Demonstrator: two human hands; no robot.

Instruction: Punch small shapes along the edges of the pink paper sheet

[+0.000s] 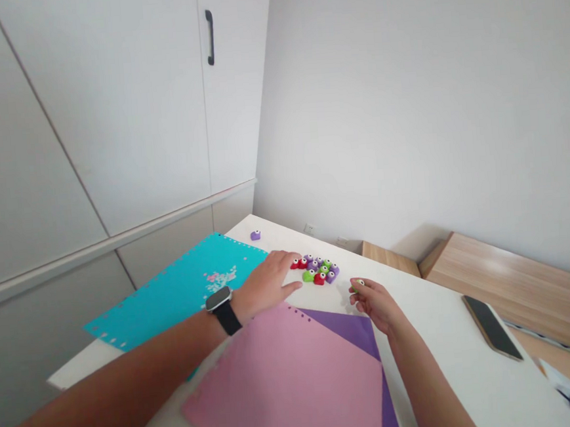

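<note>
My left hand [268, 282], below a wrist with a dark-strapped watch [219, 300], lies at the left end of a cluster of small toy pieces with white eye-like tops. Its thumb is apart from the fingers, and the fingertips reach a red piece [295, 264]; whether they touch it I cannot tell. The cluster also has purple pieces [333, 273] and green pieces [308, 276]. To the right of the cluster, my right hand [375, 302] pinches a green eye-topped toy piece [357, 287] just above the table, partly hidden by the fingers.
A lone purple piece [256, 235] sits near the far corner of the white table [438, 339]. A blue sheet [173, 294] lies at left, a pink sheet [298, 377] over a purple sheet [346, 327] in front. A phone [491, 326] rests by the right edge.
</note>
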